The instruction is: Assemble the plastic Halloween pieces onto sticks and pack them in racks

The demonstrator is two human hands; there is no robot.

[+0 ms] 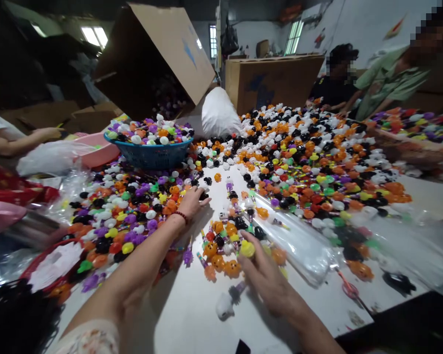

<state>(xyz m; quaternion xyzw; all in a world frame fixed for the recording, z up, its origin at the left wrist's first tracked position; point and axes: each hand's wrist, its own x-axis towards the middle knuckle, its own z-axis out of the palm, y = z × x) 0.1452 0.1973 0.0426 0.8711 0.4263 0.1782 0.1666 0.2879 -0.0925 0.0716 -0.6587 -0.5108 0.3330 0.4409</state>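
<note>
My left hand, with a dark red bead bracelet at the wrist, reaches to the inner edge of the left heap of small plastic toys. Its fingers are apart beside black pieces; no firm hold shows. My right hand is closed around a yellow duck-shaped toy, and other pieces in that palm are hidden. Between the hands lies a loose group of orange pumpkin toys with black, red and white ones. Nearer me, a white ghost-like toy lies on its side on the white table.
A blue basket of toys stands behind the left heap. A larger heap spreads right, beside clear plastic bags and red-handled scissors. Cardboard boxes stand behind. Co-workers are at right and left.
</note>
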